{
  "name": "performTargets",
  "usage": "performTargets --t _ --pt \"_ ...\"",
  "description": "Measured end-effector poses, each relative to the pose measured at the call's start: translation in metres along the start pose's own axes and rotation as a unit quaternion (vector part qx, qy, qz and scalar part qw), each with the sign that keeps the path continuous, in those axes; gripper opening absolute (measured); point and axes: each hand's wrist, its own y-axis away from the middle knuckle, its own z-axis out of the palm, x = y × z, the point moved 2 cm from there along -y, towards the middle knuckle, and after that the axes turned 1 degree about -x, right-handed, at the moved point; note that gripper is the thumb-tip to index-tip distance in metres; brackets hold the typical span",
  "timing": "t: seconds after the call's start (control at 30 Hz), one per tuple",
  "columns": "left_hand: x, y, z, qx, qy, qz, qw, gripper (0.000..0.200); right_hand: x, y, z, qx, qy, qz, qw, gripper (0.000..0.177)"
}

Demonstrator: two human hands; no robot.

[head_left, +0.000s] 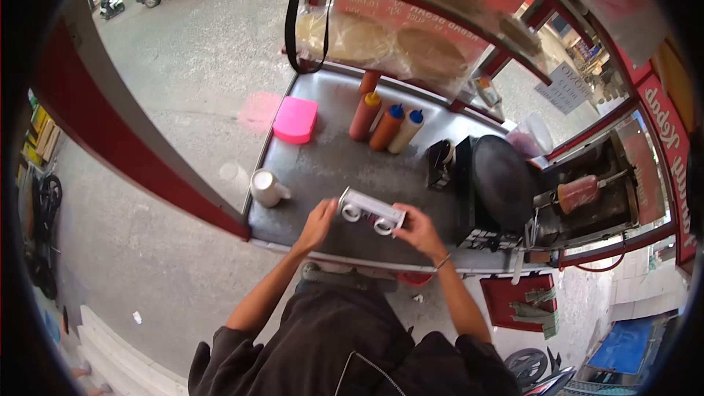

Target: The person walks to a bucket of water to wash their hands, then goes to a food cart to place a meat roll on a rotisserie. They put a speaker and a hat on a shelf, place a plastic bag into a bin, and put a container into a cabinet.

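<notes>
Over the front of the metal counter [308, 169], a small silver-white box-shaped device [372, 207] with two white rings on its near side is held up, tilted down to the right. My left hand [317, 226] pinches its left end, fingers partly hidden. At the other end, my right hand [419, 231] grips the corner between thumb and fingers. To the left stands a white mug-like container [268, 188]. A bright pink box [295, 120] lies farther back. Squeeze bottles, one with a yellow cap [365, 116] and two with blue caps [386, 126], stand behind the device.
A round black pan [504, 182] stands upright at the right, beside a small black box [441, 164]. Meat on a spit [579, 194] sits in the roaster beyond. Bagged flatbreads [345, 38] fill the shelf. A black strap [292, 29] hangs over the counter's back. A red post [139, 132] rises at left.
</notes>
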Motion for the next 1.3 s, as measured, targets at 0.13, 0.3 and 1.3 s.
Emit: performTargets --t 0.13,0.3,1.3 --pt "-0.004 0.02 0.018 0.02 -0.042 0.052 0.998 0.03 0.033 0.001 -0.009 -0.034 0.036 -0.003 0.999 0.064" --pt "0.011 0.03 0.015 0.052 -0.11 0.087 0.989 0.029 -0.065 -0.036 -0.027 -0.04 0.418 -0.065 0.905 0.065" --pt "0.165 0.037 -0.039 -0.014 -0.147 0.244 0.958 0.014 -0.553 -0.337 0.061 0.504 0.581 -0.514 0.38 0.065"
